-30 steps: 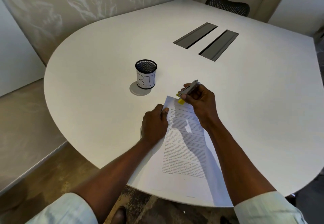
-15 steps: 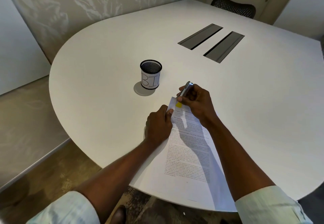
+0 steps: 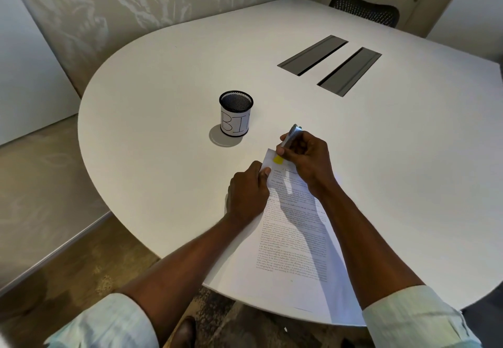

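Note:
A printed paper document [image 3: 294, 238] lies on the white table [image 3: 163, 157], its near end hanging over the front edge. My left hand [image 3: 249, 192] rests curled on the document's left edge, thumb and finger pinching the paper near the top. My right hand [image 3: 304, 157] grips a grey metal tool [image 3: 290, 135] tilted over the top left corner of the document. A small yellow piece [image 3: 278, 159] shows at the tool's lower end, touching the paper corner.
A black mesh cup labelled BIN [image 3: 236, 115] stands on the table just beyond and left of the document. Two grey cable flaps [image 3: 329, 64] are set into the tabletop further back. A dark mesh chair [image 3: 364, 10] stands at the far side.
My right hand has brought the tool with its yellow end from just off the paper's top corner down onto the corner. The left hand has stayed on the page's left edge.

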### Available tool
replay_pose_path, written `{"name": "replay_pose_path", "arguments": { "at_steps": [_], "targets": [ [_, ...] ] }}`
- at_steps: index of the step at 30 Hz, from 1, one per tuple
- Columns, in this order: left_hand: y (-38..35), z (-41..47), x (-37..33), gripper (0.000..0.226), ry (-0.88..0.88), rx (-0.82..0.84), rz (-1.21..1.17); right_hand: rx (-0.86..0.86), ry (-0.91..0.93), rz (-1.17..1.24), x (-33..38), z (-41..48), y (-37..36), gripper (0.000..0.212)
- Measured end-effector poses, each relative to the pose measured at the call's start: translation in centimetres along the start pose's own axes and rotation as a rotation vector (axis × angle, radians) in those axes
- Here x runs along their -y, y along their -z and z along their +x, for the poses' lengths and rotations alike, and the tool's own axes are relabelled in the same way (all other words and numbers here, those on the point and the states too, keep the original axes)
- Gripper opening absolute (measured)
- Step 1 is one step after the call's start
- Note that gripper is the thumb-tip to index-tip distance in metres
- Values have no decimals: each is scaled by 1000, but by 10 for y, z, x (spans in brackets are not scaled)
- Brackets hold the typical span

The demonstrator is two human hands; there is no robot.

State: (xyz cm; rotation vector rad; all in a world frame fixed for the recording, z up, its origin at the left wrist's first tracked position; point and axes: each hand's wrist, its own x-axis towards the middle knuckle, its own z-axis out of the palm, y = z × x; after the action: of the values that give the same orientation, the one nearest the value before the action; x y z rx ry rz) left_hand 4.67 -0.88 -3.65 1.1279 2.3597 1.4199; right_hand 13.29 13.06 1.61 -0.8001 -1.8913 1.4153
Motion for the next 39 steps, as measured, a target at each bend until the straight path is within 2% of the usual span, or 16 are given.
{"name": "replay_pose_path", "arguments": {
  "at_steps": [3,6,13,18,25,30,39],
  "targets": [
    [-2,-1,2,33,1,-13,5,-2,9,113,-1,-6,4,36],
    [-3,0,3,33,-10,-19,15,-74,18,181,-2,-10,14,38],
    [-4,-1,6,35,1,-14,3,-228,-30,100,-8,-34,50,19],
    [-4,0,6,38,1,1,18,-415,-130,-232,-24,-63,85,43],
    [-5,1,8,46,-2,14,32,-579,-265,-738,-47,-109,129,44],
    [-3,0,3,45,-7,21,45,-614,-366,-871,-58,-133,140,40],
    [-8,0,12,47,-14,-1,42,-680,-382,-916,-60,-139,135,39]
  ]
}}
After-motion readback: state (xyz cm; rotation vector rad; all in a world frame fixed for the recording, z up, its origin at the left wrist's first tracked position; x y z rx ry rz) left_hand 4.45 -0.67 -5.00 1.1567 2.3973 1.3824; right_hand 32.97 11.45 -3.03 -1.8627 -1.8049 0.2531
